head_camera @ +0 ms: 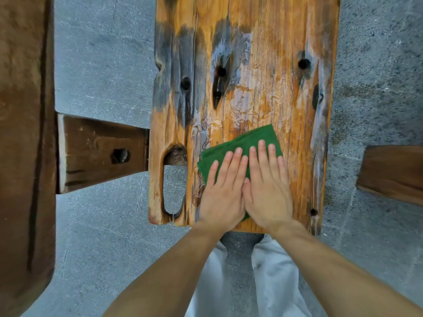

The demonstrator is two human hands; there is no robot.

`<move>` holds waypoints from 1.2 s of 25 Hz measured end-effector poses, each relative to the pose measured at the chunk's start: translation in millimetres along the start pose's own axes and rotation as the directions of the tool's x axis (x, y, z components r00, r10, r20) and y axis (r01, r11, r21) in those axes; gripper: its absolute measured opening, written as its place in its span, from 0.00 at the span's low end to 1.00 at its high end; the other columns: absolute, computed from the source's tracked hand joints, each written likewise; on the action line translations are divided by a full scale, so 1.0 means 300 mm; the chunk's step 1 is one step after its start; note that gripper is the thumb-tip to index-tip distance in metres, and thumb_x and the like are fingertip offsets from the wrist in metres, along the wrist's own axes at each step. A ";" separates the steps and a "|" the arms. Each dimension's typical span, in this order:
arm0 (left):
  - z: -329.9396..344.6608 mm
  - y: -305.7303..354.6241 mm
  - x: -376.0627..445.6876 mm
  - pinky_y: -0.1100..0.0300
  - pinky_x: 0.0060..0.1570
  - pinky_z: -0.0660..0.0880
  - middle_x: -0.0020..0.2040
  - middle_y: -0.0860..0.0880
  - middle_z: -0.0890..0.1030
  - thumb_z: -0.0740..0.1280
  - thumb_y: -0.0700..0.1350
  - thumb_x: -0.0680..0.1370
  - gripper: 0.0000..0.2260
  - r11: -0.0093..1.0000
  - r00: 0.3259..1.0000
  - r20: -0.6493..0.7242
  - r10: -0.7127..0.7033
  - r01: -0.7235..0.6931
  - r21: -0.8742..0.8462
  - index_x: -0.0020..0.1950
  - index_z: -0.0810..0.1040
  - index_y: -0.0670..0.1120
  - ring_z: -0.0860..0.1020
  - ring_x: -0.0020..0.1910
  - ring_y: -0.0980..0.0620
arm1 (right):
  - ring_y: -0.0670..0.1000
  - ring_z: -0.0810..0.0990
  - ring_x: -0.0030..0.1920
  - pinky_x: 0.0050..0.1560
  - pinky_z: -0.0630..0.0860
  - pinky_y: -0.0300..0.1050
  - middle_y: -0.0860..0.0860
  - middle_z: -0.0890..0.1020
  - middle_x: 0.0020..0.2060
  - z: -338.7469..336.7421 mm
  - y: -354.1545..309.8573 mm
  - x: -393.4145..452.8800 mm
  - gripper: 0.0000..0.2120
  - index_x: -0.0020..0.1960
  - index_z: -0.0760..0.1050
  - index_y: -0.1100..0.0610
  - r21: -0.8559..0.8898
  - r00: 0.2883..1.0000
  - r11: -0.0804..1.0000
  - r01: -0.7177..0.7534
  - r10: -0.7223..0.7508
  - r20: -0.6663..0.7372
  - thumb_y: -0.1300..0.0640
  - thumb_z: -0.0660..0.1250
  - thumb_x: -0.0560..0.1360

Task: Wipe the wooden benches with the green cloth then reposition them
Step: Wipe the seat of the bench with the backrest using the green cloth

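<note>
Both hands, left (221, 193) & right (266, 191), fingers straight & flat, press the cloth (240, 145) onto the wet bench (263, 65) nr its near end.

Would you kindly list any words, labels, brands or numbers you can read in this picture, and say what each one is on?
None: no readable text shows anywhere.
The wooden bench bears only grain, knots, holes and wet streaks.
The green cloth under the left hand and right hand is plain, with no tag in view.

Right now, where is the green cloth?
In the head view, the green cloth lies on the orange bench's near end, under the left hand and right hand.
</note>
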State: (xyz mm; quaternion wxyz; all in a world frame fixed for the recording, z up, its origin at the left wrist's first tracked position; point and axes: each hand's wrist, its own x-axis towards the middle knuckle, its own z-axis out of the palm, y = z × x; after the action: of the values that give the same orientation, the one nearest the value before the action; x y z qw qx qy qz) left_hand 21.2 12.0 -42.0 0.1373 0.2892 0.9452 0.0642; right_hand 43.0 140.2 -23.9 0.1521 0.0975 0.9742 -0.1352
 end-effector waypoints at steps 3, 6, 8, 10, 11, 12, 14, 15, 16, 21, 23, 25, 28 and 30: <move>0.006 -0.130 -0.104 0.40 0.77 0.55 0.83 0.43 0.51 0.44 0.49 0.85 0.25 0.999 0.999 -0.023 -0.050 0.050 0.008 0.82 0.50 0.42 0.49 0.82 0.42 | 0.58 0.42 0.80 0.79 0.46 0.58 0.57 0.47 0.80 0.040 -0.147 -0.024 0.31 0.81 0.47 0.60 -0.011 0.997 0.997 0.074 -0.074 0.026 0.50 0.50 0.81; 0.005 -0.157 -0.194 0.37 0.76 0.58 0.82 0.42 0.52 0.43 0.48 0.85 0.25 0.992 0.992 0.005 -0.124 0.125 -0.027 0.82 0.48 0.42 0.50 0.81 0.37 | 0.57 0.42 0.80 0.79 0.46 0.57 0.56 0.46 0.81 0.075 -0.203 -0.065 0.32 0.81 0.46 0.58 -0.036 0.989 0.989 0.142 -0.140 0.046 0.49 0.51 0.82; 0.014 -0.117 -0.236 0.36 0.75 0.57 0.83 0.42 0.51 0.43 0.48 0.85 0.26 0.988 0.988 0.043 -0.149 0.150 -0.018 0.82 0.49 0.42 0.50 0.81 0.36 | 0.56 0.44 0.80 0.79 0.48 0.56 0.55 0.47 0.81 0.089 -0.183 -0.116 0.32 0.81 0.47 0.58 -0.037 0.988 0.988 0.152 -0.151 0.045 0.50 0.52 0.81; 0.029 -0.055 -0.263 0.34 0.75 0.56 0.83 0.43 0.51 0.42 0.50 0.85 0.26 0.993 0.989 0.084 -0.122 0.121 0.009 0.82 0.50 0.42 0.50 0.80 0.34 | 0.55 0.47 0.80 0.78 0.49 0.55 0.55 0.49 0.81 0.097 -0.130 -0.179 0.32 0.81 0.49 0.58 -0.033 0.990 0.990 0.140 -0.139 0.024 0.50 0.52 0.80; 0.038 -0.020 -0.271 0.33 0.74 0.56 0.83 0.43 0.51 0.42 0.50 0.85 0.26 0.995 0.991 0.099 -0.095 0.093 0.019 0.82 0.51 0.43 0.50 0.80 0.33 | 0.56 0.48 0.80 0.78 0.50 0.55 0.55 0.50 0.81 0.101 -0.097 -0.212 0.32 0.81 0.51 0.58 -0.039 0.993 0.992 0.121 -0.120 0.011 0.50 0.52 0.80; 0.048 0.022 -0.270 0.32 0.74 0.55 0.83 0.44 0.50 0.42 0.51 0.85 0.26 0.998 0.993 0.108 -0.055 0.054 0.019 0.82 0.51 0.43 0.50 0.80 0.33 | 0.56 0.49 0.80 0.78 0.50 0.55 0.55 0.51 0.81 0.105 -0.053 -0.246 0.31 0.80 0.51 0.58 -0.050 0.996 0.995 0.090 -0.090 0.002 0.50 0.52 0.79; 0.063 0.116 -0.249 0.32 0.73 0.54 0.83 0.47 0.50 0.44 0.53 0.85 0.26 0.999 0.993 0.110 0.040 -0.040 0.003 0.83 0.51 0.45 0.48 0.80 0.34 | 0.57 0.51 0.80 0.77 0.51 0.56 0.56 0.53 0.80 0.107 0.048 -0.307 0.31 0.80 0.53 0.58 -0.075 1.000 0.997 0.002 -0.003 -0.016 0.50 0.52 0.79; 0.070 0.166 -0.228 0.32 0.73 0.54 0.83 0.49 0.50 0.45 0.53 0.85 0.26 0.997 0.991 0.105 0.077 -0.077 -0.006 0.83 0.51 0.47 0.48 0.80 0.34 | 0.57 0.52 0.80 0.78 0.51 0.56 0.56 0.54 0.80 0.102 0.102 -0.327 0.32 0.80 0.53 0.59 -0.077 0.999 0.996 -0.039 0.038 -0.022 0.50 0.52 0.78; 0.074 0.211 -0.201 0.32 0.73 0.53 0.83 0.50 0.50 0.47 0.54 0.85 0.26 0.994 0.989 0.100 0.105 -0.105 -0.009 0.83 0.51 0.48 0.48 0.80 0.35 | 0.57 0.52 0.80 0.78 0.51 0.57 0.57 0.54 0.80 0.097 0.151 -0.340 0.32 0.79 0.53 0.60 -0.074 0.997 0.994 -0.077 0.076 -0.023 0.50 0.52 0.78; 0.049 0.309 -0.017 0.32 0.74 0.48 0.83 0.51 0.48 0.52 0.56 0.84 0.30 0.970 0.961 0.129 0.244 -0.245 -0.011 0.83 0.49 0.49 0.46 0.81 0.36 | 0.57 0.49 0.80 0.78 0.50 0.58 0.57 0.51 0.80 0.049 0.292 -0.281 0.33 0.80 0.49 0.61 0.006 0.972 0.972 -0.234 0.234 -0.035 0.50 0.50 0.78; 0.020 0.274 0.077 0.34 0.76 0.45 0.83 0.51 0.48 0.51 0.56 0.84 0.28 0.964 0.958 0.106 0.266 -0.265 -0.021 0.83 0.49 0.50 0.45 0.81 0.37 | 0.58 0.48 0.80 0.78 0.49 0.58 0.57 0.49 0.80 0.022 0.298 -0.188 0.33 0.80 0.46 0.61 0.037 0.969 0.970 -0.239 0.241 -0.048 0.50 0.49 0.78; -0.012 0.205 0.159 0.36 0.77 0.43 0.83 0.51 0.49 0.50 0.55 0.85 0.27 0.968 0.965 0.081 0.251 -0.249 -0.038 0.83 0.49 0.50 0.44 0.81 0.38 | 0.57 0.46 0.80 0.78 0.47 0.57 0.58 0.49 0.80 -0.003 0.267 -0.080 0.34 0.80 0.45 0.62 0.053 0.970 0.971 -0.235 0.238 -0.059 0.50 0.49 0.78; -0.056 0.065 0.237 0.39 0.78 0.44 0.83 0.51 0.48 0.49 0.55 0.85 0.26 0.972 0.970 0.073 0.233 -0.230 -0.043 0.83 0.49 0.51 0.43 0.81 0.40 | 0.58 0.46 0.80 0.79 0.46 0.58 0.59 0.50 0.80 -0.022 0.164 0.055 0.34 0.80 0.47 0.63 0.016 0.967 0.970 -0.241 0.241 -0.084 0.48 0.48 0.79; -0.079 -0.046 0.260 0.40 0.79 0.44 0.83 0.52 0.49 0.49 0.55 0.85 0.26 0.975 0.973 0.066 0.221 -0.220 -0.028 0.83 0.50 0.52 0.43 0.82 0.41 | 0.58 0.46 0.80 0.78 0.46 0.59 0.58 0.49 0.80 -0.023 0.073 0.128 0.33 0.80 0.47 0.62 -0.007 0.969 0.973 -0.230 0.228 -0.090 0.47 0.47 0.80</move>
State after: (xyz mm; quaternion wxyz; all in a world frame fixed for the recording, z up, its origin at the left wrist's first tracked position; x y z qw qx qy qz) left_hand -55.0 43.7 -39.5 0.1650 0.3929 0.9012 0.0789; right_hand 10.3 168.7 -35.0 0.1241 0.2138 0.9634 -0.1039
